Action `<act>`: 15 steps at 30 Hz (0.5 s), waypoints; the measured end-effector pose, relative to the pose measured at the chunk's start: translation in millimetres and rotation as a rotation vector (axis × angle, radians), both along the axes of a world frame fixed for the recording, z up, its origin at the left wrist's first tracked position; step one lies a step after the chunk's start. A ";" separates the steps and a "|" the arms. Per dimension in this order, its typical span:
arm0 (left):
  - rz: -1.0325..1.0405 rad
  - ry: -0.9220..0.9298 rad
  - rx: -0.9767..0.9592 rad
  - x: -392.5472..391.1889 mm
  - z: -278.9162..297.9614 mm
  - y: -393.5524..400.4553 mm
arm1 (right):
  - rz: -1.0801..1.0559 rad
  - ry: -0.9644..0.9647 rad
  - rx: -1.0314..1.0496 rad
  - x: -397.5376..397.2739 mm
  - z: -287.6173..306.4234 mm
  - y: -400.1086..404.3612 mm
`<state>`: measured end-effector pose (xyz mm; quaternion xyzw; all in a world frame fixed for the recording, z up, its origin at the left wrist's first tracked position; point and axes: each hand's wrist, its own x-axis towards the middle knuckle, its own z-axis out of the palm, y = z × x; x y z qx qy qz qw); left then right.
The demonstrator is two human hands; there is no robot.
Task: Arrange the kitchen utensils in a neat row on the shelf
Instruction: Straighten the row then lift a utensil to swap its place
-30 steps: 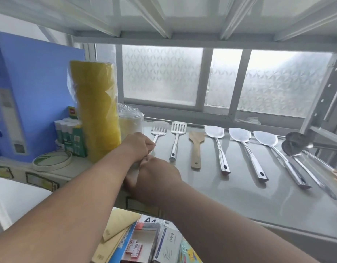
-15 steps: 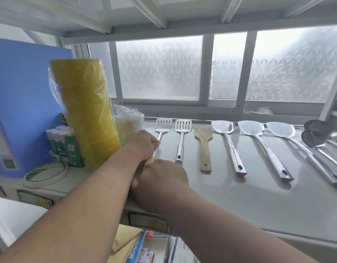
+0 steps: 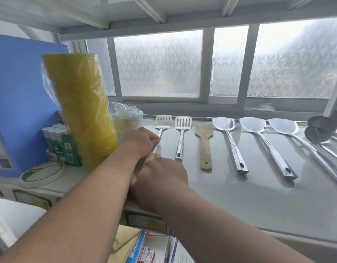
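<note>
Utensils lie in a row on the shelf (image 3: 239, 202); both hands, left (image 3: 143, 142) and right (image 3: 160, 177), seem to grip the slotted spatula (image 3: 163, 123) handle, others lying beyond the right hand.

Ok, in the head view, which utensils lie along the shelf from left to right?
Slotted spatula held by both hands → second slotted spatula → wooden spatula → three steel turners → dark ladles at the right edge.
</note>
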<state>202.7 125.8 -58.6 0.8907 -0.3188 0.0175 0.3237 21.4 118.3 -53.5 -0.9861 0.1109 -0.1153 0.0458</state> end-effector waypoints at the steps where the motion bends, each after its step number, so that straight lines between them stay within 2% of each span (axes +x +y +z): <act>1: -0.003 0.011 -0.023 0.0 -0.8 1.0 | 0.004 -0.007 -0.003 0.4 -0.4 -0.3; 11: -0.019 0.002 -0.057 1.7 -5.7 3.6 | -0.049 -0.049 0.089 -4.8 2.3 -1.6; 15: 0.002 0.037 -0.164 -1.2 -5.5 4.7 | -0.096 -0.051 0.134 -0.1 -2.5 -1.1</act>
